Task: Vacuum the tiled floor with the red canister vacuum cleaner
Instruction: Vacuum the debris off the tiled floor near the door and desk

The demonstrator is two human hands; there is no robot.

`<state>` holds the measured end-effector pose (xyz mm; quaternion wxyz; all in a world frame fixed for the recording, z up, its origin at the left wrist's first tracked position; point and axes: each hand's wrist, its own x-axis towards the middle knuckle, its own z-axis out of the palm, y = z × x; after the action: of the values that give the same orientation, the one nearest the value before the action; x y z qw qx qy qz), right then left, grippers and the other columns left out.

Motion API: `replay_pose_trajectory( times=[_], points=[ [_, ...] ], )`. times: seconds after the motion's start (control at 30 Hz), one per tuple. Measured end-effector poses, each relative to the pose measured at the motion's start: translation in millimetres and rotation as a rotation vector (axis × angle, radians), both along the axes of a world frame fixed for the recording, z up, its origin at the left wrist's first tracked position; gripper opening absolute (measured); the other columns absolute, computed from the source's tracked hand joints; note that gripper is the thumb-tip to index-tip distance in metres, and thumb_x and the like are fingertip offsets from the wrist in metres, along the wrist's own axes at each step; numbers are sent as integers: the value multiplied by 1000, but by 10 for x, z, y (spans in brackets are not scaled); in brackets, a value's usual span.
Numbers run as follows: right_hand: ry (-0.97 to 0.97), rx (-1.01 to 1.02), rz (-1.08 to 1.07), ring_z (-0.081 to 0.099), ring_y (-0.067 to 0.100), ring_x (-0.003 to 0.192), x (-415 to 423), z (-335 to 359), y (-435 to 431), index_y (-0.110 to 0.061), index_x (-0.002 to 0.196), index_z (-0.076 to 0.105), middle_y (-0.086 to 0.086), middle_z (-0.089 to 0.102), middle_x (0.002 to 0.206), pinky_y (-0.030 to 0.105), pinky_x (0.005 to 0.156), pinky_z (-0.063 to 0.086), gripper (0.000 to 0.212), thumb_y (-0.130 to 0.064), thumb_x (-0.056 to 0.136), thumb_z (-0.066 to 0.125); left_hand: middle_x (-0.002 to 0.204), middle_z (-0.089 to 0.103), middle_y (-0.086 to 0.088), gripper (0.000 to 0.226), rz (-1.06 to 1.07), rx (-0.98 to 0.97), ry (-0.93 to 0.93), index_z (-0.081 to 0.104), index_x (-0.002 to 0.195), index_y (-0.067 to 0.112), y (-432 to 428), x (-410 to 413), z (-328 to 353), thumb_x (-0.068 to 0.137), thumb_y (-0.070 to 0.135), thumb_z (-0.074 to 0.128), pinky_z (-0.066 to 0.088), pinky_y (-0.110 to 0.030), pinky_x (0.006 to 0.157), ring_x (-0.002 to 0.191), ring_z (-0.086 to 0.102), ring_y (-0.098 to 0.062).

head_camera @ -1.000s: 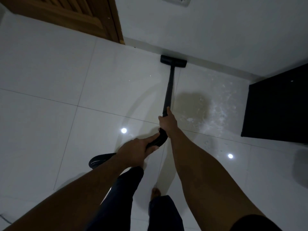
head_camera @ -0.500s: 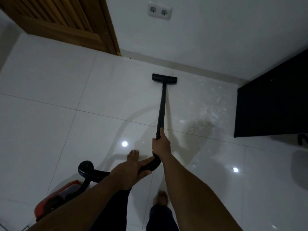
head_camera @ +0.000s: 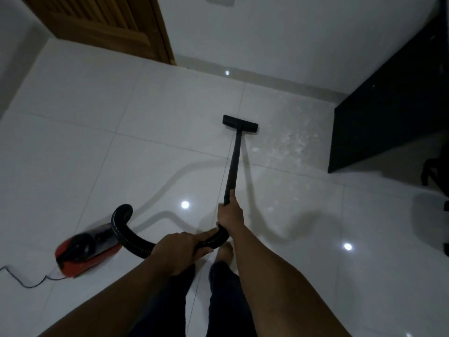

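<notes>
Glossy white tiles, right hand gripping straight black wand, left hand clasping ribbed hose

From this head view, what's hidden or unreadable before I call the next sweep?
- Vacuum cleaner: motion-blurred; switch and markings unreadable.
- Power cord: cut off by the left edge; plug end unseen.
- Wall socket: cropped by the top edge.
- Hose where it meets the wand: covered by the left hand and right hand.
- Dark object beside the black cabinet: cut off at the right edge, too dim to identify.
</notes>
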<state>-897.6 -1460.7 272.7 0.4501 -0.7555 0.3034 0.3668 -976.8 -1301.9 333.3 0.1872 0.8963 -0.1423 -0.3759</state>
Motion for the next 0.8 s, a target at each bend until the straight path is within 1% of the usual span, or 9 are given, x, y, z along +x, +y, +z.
replay_pose_trajectory(
  times=[0.07, 0.13, 0.3, 0.4, 0.5, 0.57, 0.63, 0.7, 0.8],
  points=[
    [4, -5, -9, 62, 16, 66, -270, 9, -15, -40, 155, 6, 11, 61, 119, 26, 55, 54, 68, -25, 100, 43, 88, 66, 5, 59, -31, 0, -18, 11, 153, 52, -24, -205, 78, 99, 63, 31, 45, -21, 69, 68, 55, -5],
    [-3, -13, -21, 63, 17, 69, -617, 23, -31, -39, 155, 6, 11, 61, 118, 29, 59, 57, 68, -25, 100, 44, 80, 58, 8, 60, -61, 7, 1, 10, 153, 52, -9, -496, 112, 98, 64, 28, 39, -19, 66, 64, 51, -3],
    [-24, -31, -45, 65, 19, 71, -1480, 29, 35, -42, 154, 7, 5, 60, 110, 31, 62, 58, 69, -27, 98, 45, 78, 55, 10, 68, -102, -8, 19, 7, 152, 55, 66, -1318, 188, 88, 75, 15, 46, -23, 69, 62, 49, -2],
    [2, -102, -19, 68, 26, 79, -2052, -157, 164, -53, 149, 5, -2, 59, 97, 43, 75, 59, 74, -39, 89, 45, 81, 59, 8, 68, -115, -20, 25, 8, 152, 54, 192, -1867, 157, 89, 76, 18, 48, -24, 72, 65, 51, -2],
    [-33, -183, 32, 63, 33, 100, -2707, -807, 246, -65, 138, -3, 4, 64, 109, 49, 88, 54, 75, -50, 78, 39, 84, 63, 5, 78, -142, -23, 28, 9, 153, 52, 343, -2492, 175, 81, 81, 9, 50, -27, 73, 68, 55, -5],
    [-73, -235, 44, 60, 33, 107, -3123, -1007, 276, -71, 130, 5, 8, 61, 121, 50, 92, 50, 68, -53, 72, 36, 87, 66, 2, 75, -152, -29, 30, 8, 152, 54, 399, -2889, 181, 82, 81, 11, 47, -24, 71, 70, 56, -5],
    [-100, -255, 50, 62, 30, 103, -3509, -864, 315, -70, 127, 12, 8, 62, 121, 49, 90, 51, 63, -52, 71, 36, 94, 69, 0, 67, -158, -45, 20, 3, 148, 59, 426, -3275, 200, 85, 79, 14, 43, -22, 70, 74, 59, -7],
    [-56, -165, 4, 66, 27, 90, -3929, -311, 379, -69, 136, 7, 4, 63, 115, 46, 83, 55, 68, -46, 82, 41, 98, 70, -1, 68, -168, -66, 40, 2, 147, 59, 448, -3659, 242, 83, 81, 10, 40, -22, 70, 80, 63, -12],
    [-29, -34, -79, 67, 22, 77, -4402, 170, 387, -45, 152, 8, 2, 57, 109, 38, 67, 60, 70, -26, 97, 46, 108, 68, -2, 78, -209, -83, 78, 9, 151, 57, 432, -4062, 316, 78, 85, 4, 47, -27, 79, 90, 65, -16]
  ],
)
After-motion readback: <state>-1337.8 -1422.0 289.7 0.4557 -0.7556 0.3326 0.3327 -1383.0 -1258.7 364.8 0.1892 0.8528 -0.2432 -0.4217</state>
